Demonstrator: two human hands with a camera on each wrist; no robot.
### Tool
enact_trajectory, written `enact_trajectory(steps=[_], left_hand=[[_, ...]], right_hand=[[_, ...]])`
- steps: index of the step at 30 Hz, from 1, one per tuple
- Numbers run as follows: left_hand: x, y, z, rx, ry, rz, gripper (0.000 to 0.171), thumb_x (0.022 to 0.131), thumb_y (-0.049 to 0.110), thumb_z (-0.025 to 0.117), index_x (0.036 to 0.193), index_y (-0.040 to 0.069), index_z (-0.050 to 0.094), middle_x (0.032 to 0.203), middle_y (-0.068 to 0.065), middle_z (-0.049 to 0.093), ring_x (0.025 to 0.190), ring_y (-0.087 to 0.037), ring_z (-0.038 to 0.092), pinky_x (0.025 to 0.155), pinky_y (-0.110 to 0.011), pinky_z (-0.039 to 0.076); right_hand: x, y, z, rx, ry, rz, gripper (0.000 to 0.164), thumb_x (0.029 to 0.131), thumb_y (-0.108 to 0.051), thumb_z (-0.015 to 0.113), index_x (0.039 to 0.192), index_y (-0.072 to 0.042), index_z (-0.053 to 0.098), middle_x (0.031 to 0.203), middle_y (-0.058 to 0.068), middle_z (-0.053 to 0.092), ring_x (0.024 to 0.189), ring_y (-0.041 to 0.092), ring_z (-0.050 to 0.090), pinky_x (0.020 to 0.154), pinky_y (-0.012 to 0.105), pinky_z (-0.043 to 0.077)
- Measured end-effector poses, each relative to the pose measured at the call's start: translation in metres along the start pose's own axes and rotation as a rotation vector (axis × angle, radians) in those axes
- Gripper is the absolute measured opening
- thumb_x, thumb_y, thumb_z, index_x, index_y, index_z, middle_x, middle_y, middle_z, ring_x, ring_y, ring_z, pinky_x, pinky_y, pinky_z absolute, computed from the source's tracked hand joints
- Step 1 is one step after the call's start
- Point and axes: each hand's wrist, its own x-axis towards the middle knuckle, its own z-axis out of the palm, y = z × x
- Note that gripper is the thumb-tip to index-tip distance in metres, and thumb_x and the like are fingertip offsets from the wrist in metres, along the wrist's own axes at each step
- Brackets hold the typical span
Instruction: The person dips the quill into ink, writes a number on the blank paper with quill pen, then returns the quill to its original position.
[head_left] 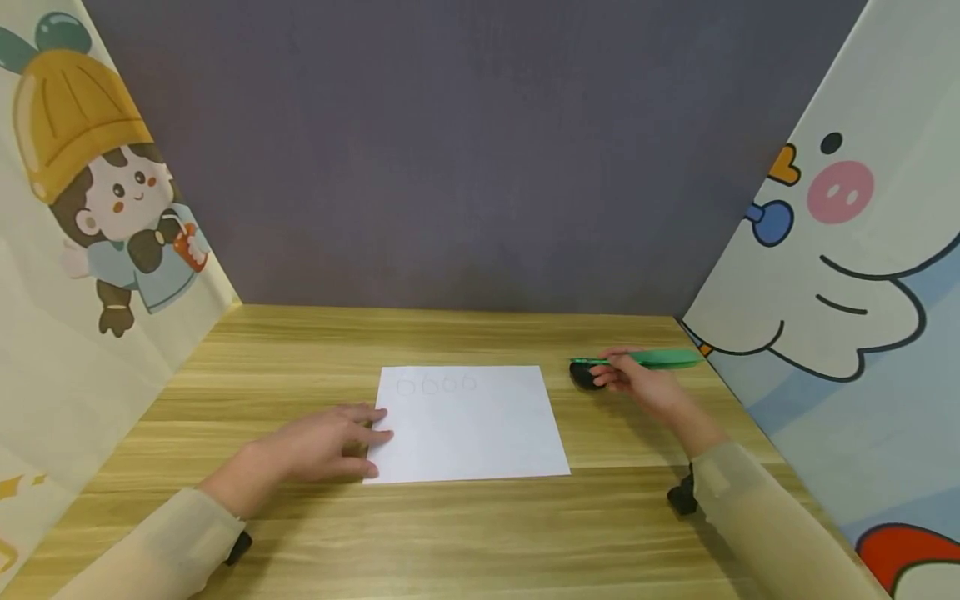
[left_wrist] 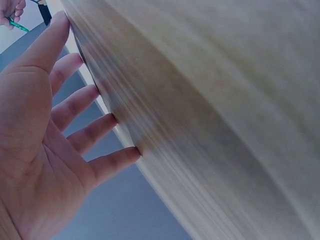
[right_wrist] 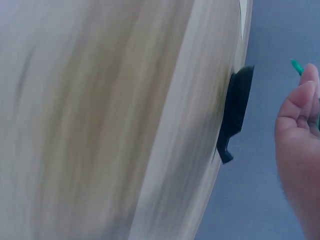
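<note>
A sheet of white paper (head_left: 468, 437) lies on the table, with a short row of faint round marks near its top left. My left hand (head_left: 330, 442) has its fingers spread, the tips resting on the paper's left edge. To the right of the sheet, my right hand (head_left: 641, 382) pinches a green feather pen (head_left: 667, 358), its tip pointing left and the plume to the right. Just below the pen sits a small black rounded holder (head_left: 583, 375), partly covered by the fingers. From the right wrist, the hand (right_wrist: 302, 120) appears raised beside the holder (right_wrist: 237, 107).
The wood-grain table (head_left: 465, 533) ends at a dark grey wall panel (head_left: 465, 167) behind. Panels with cartoon prints stand on both sides, a figure in a yellow hat (head_left: 82, 117) at left and a white character (head_left: 862, 267) at right.
</note>
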Motion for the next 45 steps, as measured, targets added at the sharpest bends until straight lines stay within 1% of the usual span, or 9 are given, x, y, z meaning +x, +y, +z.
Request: enact_trajectory(steps=[5, 11, 16, 21, 23, 26, 33, 38, 45], left_hand=[[0.000, -0.001, 0.001, 0.008, 0.007, 0.007, 0.060, 0.103, 0.050, 0.075, 0.149, 0.012, 0.070, 0.162, -0.021, 0.058, 0.149, -0.047, 0.056, 0.120, -0.065, 0.048], [0.000, -0.001, 0.001, 0.000, -0.001, -0.002, 0.061, 0.103, 0.052, 0.074, 0.150, 0.013, 0.069, 0.164, -0.021, 0.056, 0.150, -0.048, 0.054, 0.120, -0.066, 0.047], [0.001, -0.001, 0.001, -0.005, -0.006, -0.005, 0.061, 0.103, 0.052, 0.074, 0.150, 0.013, 0.069, 0.164, -0.021, 0.056, 0.150, -0.048, 0.054, 0.120, -0.066, 0.047], [0.001, -0.001, 0.000, -0.003, -0.004, -0.008, 0.061, 0.102, 0.052, 0.075, 0.149, 0.013, 0.070, 0.163, -0.021, 0.057, 0.149, -0.048, 0.054, 0.120, -0.066, 0.048], [0.001, -0.001, 0.000, -0.003, -0.003, -0.006, 0.061, 0.102, 0.052, 0.075, 0.149, 0.013, 0.070, 0.163, -0.021, 0.057, 0.149, -0.048, 0.055, 0.120, -0.066, 0.048], [0.001, -0.001, 0.000, 0.000, -0.005, -0.007, 0.061, 0.102, 0.053, 0.074, 0.149, 0.014, 0.070, 0.163, -0.020, 0.058, 0.149, -0.048, 0.055, 0.119, -0.066, 0.048], [0.001, 0.000, -0.001, 0.000, -0.006, -0.014, 0.061, 0.102, 0.053, 0.075, 0.148, 0.015, 0.071, 0.163, -0.020, 0.058, 0.149, -0.048, 0.055, 0.120, -0.066, 0.048], [0.001, 0.000, 0.000, 0.002, -0.001, -0.013, 0.061, 0.101, 0.054, 0.075, 0.148, 0.014, 0.071, 0.162, -0.020, 0.058, 0.149, -0.048, 0.055, 0.120, -0.066, 0.048], [0.001, 0.000, 0.001, -0.001, 0.008, 0.005, 0.061, 0.102, 0.054, 0.074, 0.148, 0.014, 0.071, 0.162, -0.020, 0.058, 0.148, -0.048, 0.056, 0.119, -0.066, 0.048]], right_hand=[[0.004, -0.002, 0.011, 0.002, -0.005, -0.017, 0.038, 0.120, -0.022, 0.041, 0.141, 0.008, 0.051, 0.108, -0.008, 0.080, 0.099, 0.007, 0.077, 0.086, 0.030, 0.063], [0.010, -0.007, 0.023, -0.018, 0.004, 0.007, 0.045, 0.120, -0.025, 0.042, 0.146, 0.011, 0.046, 0.119, 0.004, 0.078, 0.104, 0.010, 0.076, 0.092, 0.032, 0.062], [0.019, -0.010, 0.034, -0.006, 0.019, 0.031, 0.043, 0.119, -0.024, 0.044, 0.145, 0.010, 0.047, 0.118, 0.007, 0.077, 0.107, 0.016, 0.076, 0.094, 0.031, 0.062], [0.028, -0.013, 0.048, -0.011, 0.027, 0.044, 0.043, 0.119, -0.022, 0.044, 0.146, 0.011, 0.050, 0.129, 0.026, 0.071, 0.107, 0.019, 0.076, 0.097, 0.037, 0.064], [0.032, -0.013, 0.053, -0.018, 0.026, 0.053, 0.044, 0.119, -0.023, 0.045, 0.146, 0.011, 0.051, 0.133, 0.029, 0.070, 0.108, 0.020, 0.076, 0.099, 0.039, 0.064], [0.036, -0.013, 0.060, -0.036, 0.030, 0.065, 0.045, 0.118, -0.025, 0.046, 0.147, 0.009, 0.052, 0.133, 0.026, 0.072, 0.109, 0.019, 0.077, 0.099, 0.039, 0.063], [0.044, -0.016, 0.075, -0.049, 0.024, 0.078, 0.042, 0.118, -0.030, 0.049, 0.143, 0.002, 0.058, 0.122, 0.008, 0.080, 0.103, 0.012, 0.079, 0.103, 0.046, 0.062], [0.051, -0.017, 0.087, -0.055, -0.014, 0.055, 0.040, 0.118, -0.028, 0.052, 0.143, 0.002, 0.061, 0.127, 0.016, 0.080, 0.103, 0.012, 0.080, 0.099, 0.043, 0.063], [0.058, -0.019, 0.101, -0.066, -0.083, 0.037, 0.036, 0.117, -0.022, 0.055, 0.142, 0.003, 0.062, 0.129, 0.020, 0.079, 0.104, 0.011, 0.080, 0.096, 0.037, 0.064]])
